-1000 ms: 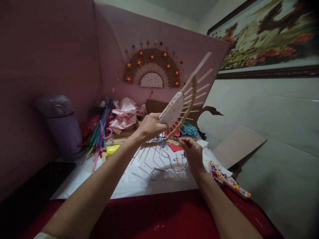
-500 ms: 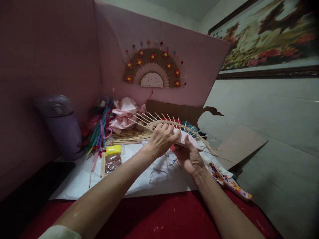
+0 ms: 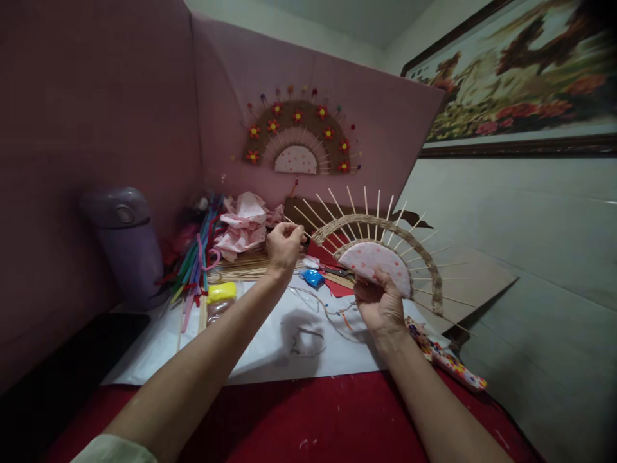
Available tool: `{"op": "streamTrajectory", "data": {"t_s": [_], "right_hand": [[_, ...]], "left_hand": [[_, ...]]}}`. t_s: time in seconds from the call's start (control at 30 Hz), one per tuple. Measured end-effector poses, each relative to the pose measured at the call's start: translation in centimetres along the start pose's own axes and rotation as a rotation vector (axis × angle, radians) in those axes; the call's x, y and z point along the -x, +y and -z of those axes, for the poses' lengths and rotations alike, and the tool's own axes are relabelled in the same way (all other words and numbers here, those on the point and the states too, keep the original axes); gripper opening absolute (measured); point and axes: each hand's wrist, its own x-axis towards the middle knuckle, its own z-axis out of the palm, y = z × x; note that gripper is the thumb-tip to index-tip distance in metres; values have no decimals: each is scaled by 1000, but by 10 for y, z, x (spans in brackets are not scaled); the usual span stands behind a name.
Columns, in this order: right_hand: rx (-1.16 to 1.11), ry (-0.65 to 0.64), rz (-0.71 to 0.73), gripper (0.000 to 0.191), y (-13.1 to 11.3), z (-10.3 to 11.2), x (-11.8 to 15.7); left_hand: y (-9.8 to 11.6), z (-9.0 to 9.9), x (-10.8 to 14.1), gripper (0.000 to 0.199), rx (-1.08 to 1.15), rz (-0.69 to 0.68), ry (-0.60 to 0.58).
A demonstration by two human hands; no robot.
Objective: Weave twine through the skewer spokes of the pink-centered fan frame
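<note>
My right hand [image 3: 382, 307] grips the lower edge of a half-round woven fan [image 3: 373, 260], thumb on its white centre with pink dots. Thin wooden sticks spread out from that centre, and a band of tan twine is woven across them. At the fan's left end my left hand [image 3: 285, 247] is closed in a pinch beside the outermost sticks. What lies between its fingertips is too small to make out. Below the fan, a loose length of twine [image 3: 324, 303] curves over the white sheet [image 3: 270, 354].
A finished-looking fan with red flowers [image 3: 297, 117] is on the pink board behind. Left stand a purple bottle [image 3: 126, 241], coloured pipe cleaners [image 3: 195, 257] and crumpled pink paper [image 3: 243, 222]. A blue packet [image 3: 313, 278], scissors [image 3: 341, 272] and a flowered object [image 3: 456, 363] lie around.
The fan has turned from nearly edge-on to face me, held up by my right hand. My left hand has moved left, from the fan's centre to its left end.
</note>
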Motion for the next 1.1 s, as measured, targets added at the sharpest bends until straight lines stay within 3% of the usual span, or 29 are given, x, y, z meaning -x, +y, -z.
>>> {"op": "streamTrajectory", "data": {"t_s": [0.13, 0.23, 0.87, 1.1], "right_hand": [[1, -39, 19, 27, -1, 2, -2], [3, -29, 16, 27, -1, 2, 0], [-27, -6, -39, 29, 0, -4, 5], [-12, -30, -38, 28, 1, -6, 9]], "left_hand": [[-2, -3, 6, 18, 92, 107, -20], [-4, -3, 8, 26, 159, 184, -105], [2, 0, 10, 28, 191, 268, -325], [3, -1, 11, 33, 247, 284, -345]]}}
